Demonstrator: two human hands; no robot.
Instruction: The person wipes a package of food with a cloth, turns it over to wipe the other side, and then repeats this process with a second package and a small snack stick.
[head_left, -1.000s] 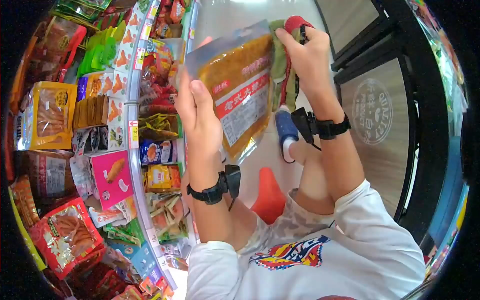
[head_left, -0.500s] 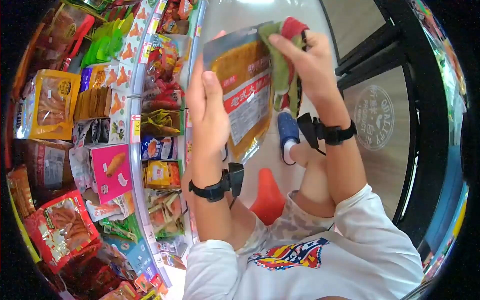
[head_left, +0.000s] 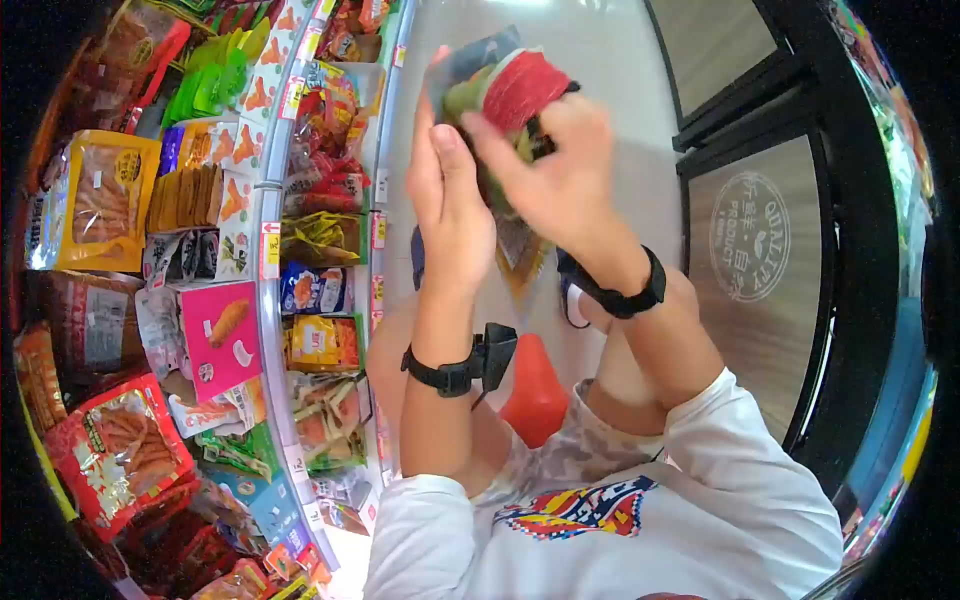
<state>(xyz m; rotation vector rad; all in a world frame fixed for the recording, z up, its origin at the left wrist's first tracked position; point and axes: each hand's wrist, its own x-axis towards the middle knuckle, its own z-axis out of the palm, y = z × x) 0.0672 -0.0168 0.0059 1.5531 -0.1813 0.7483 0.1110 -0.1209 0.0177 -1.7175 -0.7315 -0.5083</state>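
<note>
One plastic food packet (head_left: 520,248) is being held up above the floor (head_left: 610,50) by the left hand (head_left: 457,205), its edge being grasped between thumb and fingers. By the closed fingers of the right hand (head_left: 560,165), a red and green cloth (head_left: 524,90) is being gripped over the packet's face, while snack packages (head_left: 105,205) are being displayed on the shelves (head_left: 270,222) to the left.

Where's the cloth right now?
In the head view, the red and green cloth is near the top, in the right hand, covering much of the package and just right of the left hand.
</note>
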